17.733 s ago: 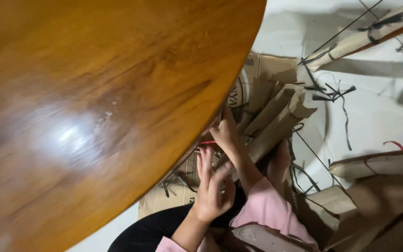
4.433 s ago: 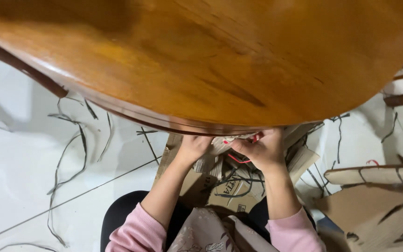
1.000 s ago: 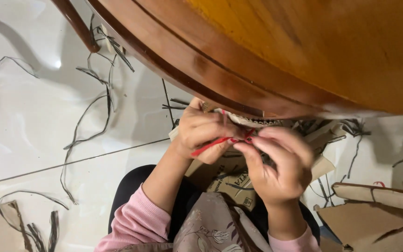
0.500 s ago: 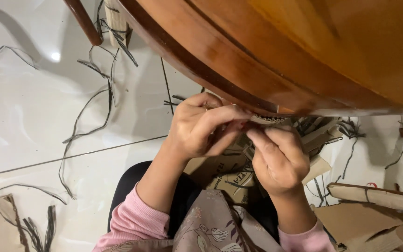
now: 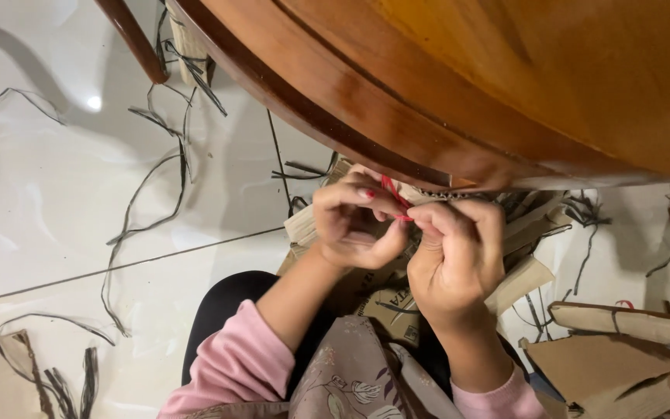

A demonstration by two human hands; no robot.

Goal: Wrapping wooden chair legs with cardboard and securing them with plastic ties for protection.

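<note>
Fingertips of our left hand (image 5: 354,225) and right hand (image 5: 455,256) meet, both pinched shut on the short red band (image 5: 391,195) slanting up-left between them.

A round, glossy brown wooden table (image 5: 521,70) is seen filling the upper right, its curved dark leg (image 5: 133,43) shown at top left. Thin dark plastic strips (image 5: 157,171) are scattered over the white tiled floor (image 5: 56,233). Flattened brown cardboard pieces (image 5: 622,365) are piled at lower right
</note>
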